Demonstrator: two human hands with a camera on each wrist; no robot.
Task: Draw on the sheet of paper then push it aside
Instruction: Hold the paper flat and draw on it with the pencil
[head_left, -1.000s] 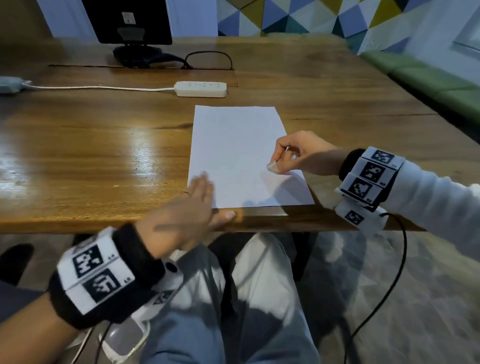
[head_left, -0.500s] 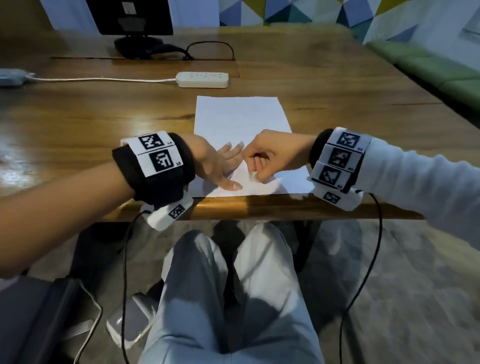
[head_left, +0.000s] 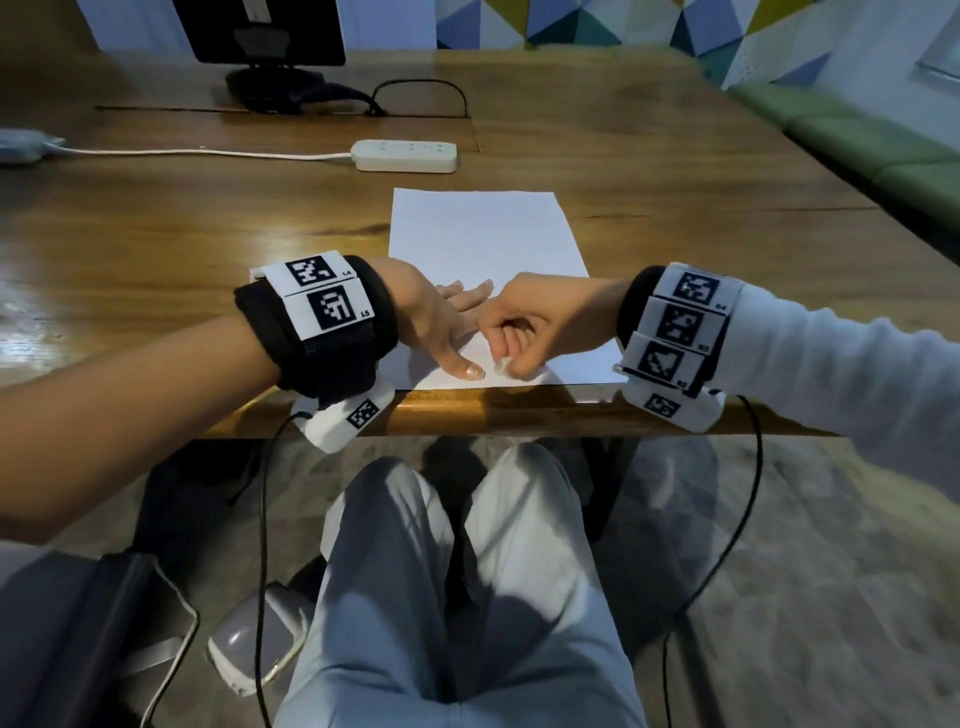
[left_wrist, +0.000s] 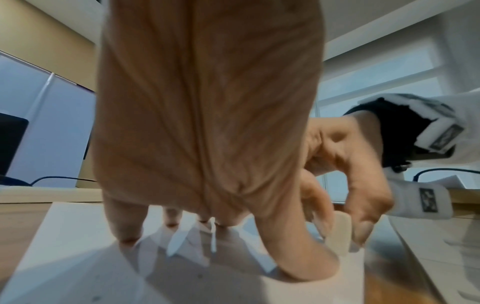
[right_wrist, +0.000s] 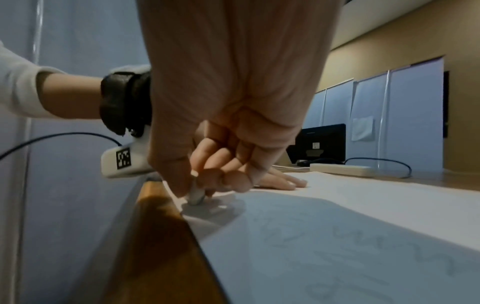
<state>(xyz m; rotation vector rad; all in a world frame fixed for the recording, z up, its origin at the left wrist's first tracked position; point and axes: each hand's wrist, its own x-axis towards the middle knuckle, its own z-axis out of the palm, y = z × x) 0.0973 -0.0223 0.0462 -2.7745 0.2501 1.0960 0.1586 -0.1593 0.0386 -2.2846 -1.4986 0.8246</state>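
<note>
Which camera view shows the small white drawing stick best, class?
The left wrist view: the drawing stick stands unblocked between right thumb and finger. The right wrist view shows only its tip on the sheet of paper; the head view a speck.

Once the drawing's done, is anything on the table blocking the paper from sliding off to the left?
Nothing visible blocks it. The sheet of paper has bare table to its left; the power strip lies beyond its far edge. Only the left hand presses on it.

Dim indoor light; glare streaks the wooden table (head_left: 156, 249) at left. Wide-angle views bend at the edges. Both wrist pictures are soft, with blurred close skin.
</note>
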